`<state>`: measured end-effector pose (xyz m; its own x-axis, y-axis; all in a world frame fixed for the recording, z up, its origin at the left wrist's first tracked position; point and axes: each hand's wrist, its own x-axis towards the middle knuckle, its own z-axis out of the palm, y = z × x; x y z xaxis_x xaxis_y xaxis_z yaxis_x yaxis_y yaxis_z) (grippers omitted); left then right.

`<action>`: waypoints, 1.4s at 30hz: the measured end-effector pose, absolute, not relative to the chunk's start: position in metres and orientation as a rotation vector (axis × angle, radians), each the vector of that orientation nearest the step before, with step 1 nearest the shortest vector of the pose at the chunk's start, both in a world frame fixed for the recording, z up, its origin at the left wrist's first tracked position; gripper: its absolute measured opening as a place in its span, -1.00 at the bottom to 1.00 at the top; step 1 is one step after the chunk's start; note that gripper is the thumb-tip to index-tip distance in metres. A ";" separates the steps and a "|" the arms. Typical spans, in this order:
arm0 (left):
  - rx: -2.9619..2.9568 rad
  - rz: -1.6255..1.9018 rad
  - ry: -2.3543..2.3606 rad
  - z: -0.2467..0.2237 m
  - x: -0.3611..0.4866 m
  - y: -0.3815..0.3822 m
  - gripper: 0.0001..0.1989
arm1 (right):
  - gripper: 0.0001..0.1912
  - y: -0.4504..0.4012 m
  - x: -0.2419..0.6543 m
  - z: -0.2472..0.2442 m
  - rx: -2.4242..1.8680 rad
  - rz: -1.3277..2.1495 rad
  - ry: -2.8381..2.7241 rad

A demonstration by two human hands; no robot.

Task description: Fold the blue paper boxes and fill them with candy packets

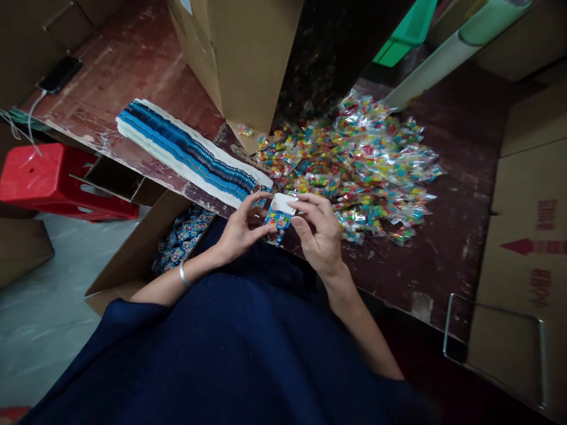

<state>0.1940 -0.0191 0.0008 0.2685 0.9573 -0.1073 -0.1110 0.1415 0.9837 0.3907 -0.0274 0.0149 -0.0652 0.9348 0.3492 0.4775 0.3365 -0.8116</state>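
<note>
— On the box [279, 221]?
— Printed blue, with a white flap [283, 203].
— Along the stack [190, 153]?
— Striped blue, navy, white.
— Among the sachets [376, 171]?
— Speckled red, yellow, green, blue, orange and white.
— On the tabletop [137, 56]?
— Reddish brown.
— On the stool [44, 171]?
— Bright red.

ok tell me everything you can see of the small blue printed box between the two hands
The small blue printed box looks like thin card, with a colourful design too small to read. A plain white part, probably a flap, shows at its upper end. It is near the front edge of the worn dark red tabletop, between the fingers of the bare left hand and bare right hand. Its contents, if any, cannot be seen.
</note>
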 end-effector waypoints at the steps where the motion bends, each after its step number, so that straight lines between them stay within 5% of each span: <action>1: 1.123 0.992 0.954 0.002 0.194 -0.019 -0.35 | -0.72 -0.029 0.389 0.012 -1.276 0.702 -1.638; 11: 1.073 0.906 0.796 -0.002 0.196 -0.015 -0.53 | -0.92 -0.037 0.369 -0.005 -1.265 0.646 -1.435; 18: 1.118 0.941 0.932 0.001 0.192 -0.018 -0.46 | -0.73 -0.026 0.365 0.004 -1.187 1.061 -1.254; 26: 1.308 0.894 0.886 -0.003 0.180 -0.019 -0.47 | -0.76 -0.009 0.376 0.004 -1.301 1.273 -1.216; 35: 1.224 0.869 0.890 -0.003 0.163 -0.019 -0.61 | -0.74 -0.024 0.361 0.003 -1.217 1.013 -1.517; 42: 1.909 0.106 1.187 0.008 0.043 -0.002 -0.75 | -0.61 -0.004 0.348 -0.040 -1.281 0.564 -1.999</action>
